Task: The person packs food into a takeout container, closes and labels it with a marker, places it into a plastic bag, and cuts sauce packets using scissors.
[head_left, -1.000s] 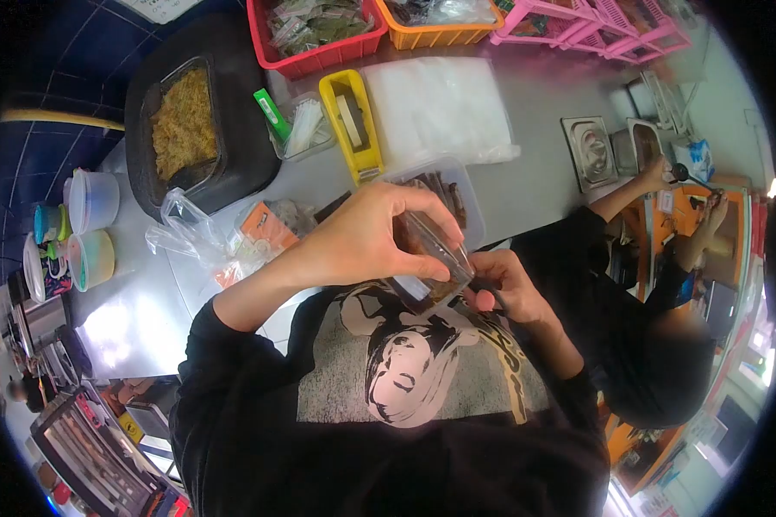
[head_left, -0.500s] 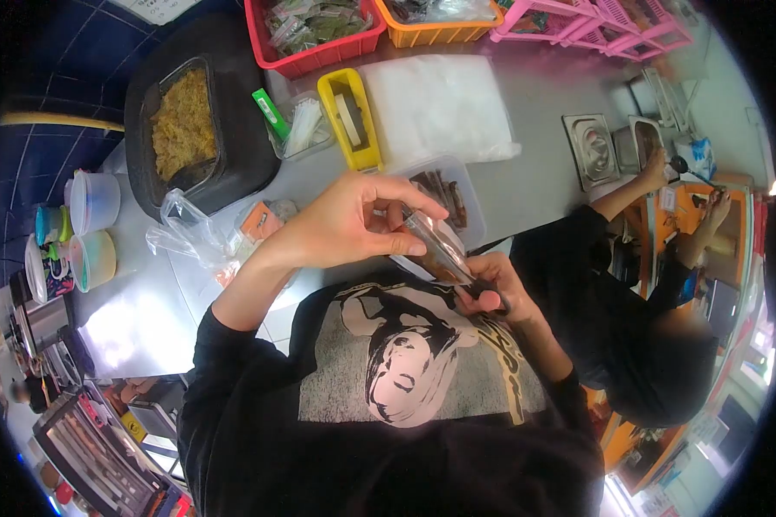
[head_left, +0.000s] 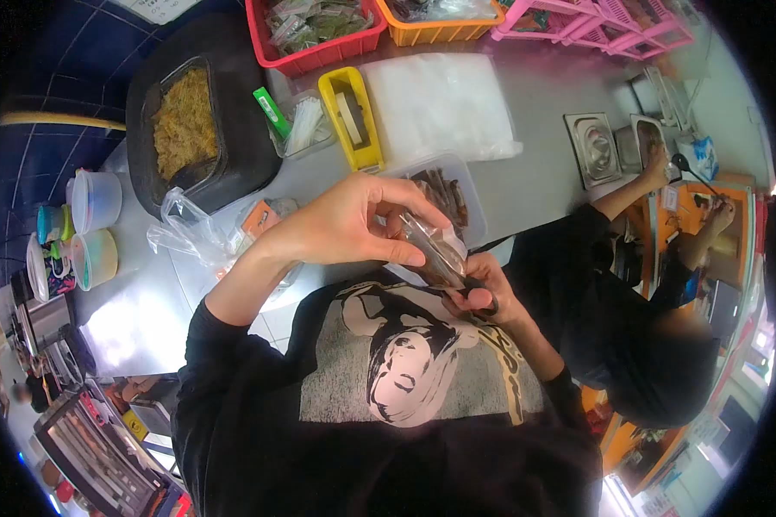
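A small clear plastic packet (head_left: 434,252) with brown contents is pinched between the thumb and fingers of my left hand (head_left: 341,220). My right hand (head_left: 485,291) sits at the packet's lower right end, closed around scissors (head_left: 489,299). The thumb goes through a dark handle loop, while the blades are mostly hidden behind the packet and fingers. Just beyond both hands, a clear plastic tub (head_left: 472,177) holds brown stick-like pieces (head_left: 442,191).
A yellow tape dispenser (head_left: 368,158) and a stack of clear plastic bags (head_left: 440,103) lie beyond the tub. To the left are a black tray of yellowish food (head_left: 185,125) and a loose plastic bag (head_left: 185,228). A co-worker (head_left: 612,302) stands at right.
My right hand has shifted slightly left, with the scissors closer to the packet. The packet has turned a little in my left hand, so its brown contents show more.
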Tool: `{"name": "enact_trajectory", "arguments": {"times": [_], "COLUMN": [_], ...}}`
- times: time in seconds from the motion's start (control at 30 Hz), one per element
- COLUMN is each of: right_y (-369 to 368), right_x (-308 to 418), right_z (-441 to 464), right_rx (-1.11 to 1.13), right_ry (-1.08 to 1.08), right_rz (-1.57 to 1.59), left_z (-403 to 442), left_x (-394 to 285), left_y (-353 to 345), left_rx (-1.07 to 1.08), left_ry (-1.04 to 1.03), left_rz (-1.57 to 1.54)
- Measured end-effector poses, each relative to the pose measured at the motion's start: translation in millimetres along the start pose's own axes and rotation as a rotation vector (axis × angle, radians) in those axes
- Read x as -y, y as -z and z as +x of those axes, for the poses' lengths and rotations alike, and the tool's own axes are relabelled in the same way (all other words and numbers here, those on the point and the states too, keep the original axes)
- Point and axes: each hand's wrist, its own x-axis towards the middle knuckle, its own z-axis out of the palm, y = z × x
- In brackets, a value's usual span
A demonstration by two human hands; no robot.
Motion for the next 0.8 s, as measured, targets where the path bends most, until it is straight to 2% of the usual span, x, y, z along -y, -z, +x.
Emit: {"name": "enact_trajectory", "arguments": {"times": [0.1,0.17,0.3,0.37,0.5,0.6,0.67,0.7,0.77,0.8], "right_y": [-5,-11,-12,-16,-16,-22,-20,-16,-1,16], "right_x": [-4,-1,-2,-8,1,15,21,22,22,6], "right_z": [3,5,6,9,18,19,14,10,-1,-9], "right_rx": [-0.016,0.039,-0.052,-0.082,-0.046,-0.008,0.109,0.110,0.127,0.130], "right_ry": [0.057,0.141,0.047,0.123,0.136,0.061,0.024,0.024,0.028,0.063], "right_rz": [0.009,0.136,-0.059,0.092,0.077,-0.085,-0.065,-0.065,-0.138,-0.079], "left_z": [1,1,-1,-1,-4,-10,-15,-15,-16,-19], "left_x": [2,1,4,2,2,-3,2,4,9,10], "left_y": [-3,-8,-5,-3,5,13,29,37,49,51], "left_rx": [0.002,0.023,0.004,0.021,0.016,0.000,0.008,0.006,-0.160,-0.237], "left_ry": [-0.010,-0.004,-0.011,-0.001,-0.055,0.054,-0.108,-0.107,-0.262,-0.265], "left_rz": [0.002,-0.048,-0.044,-0.017,0.011,-0.010,-0.183,-0.182,-0.181,-0.066]}}
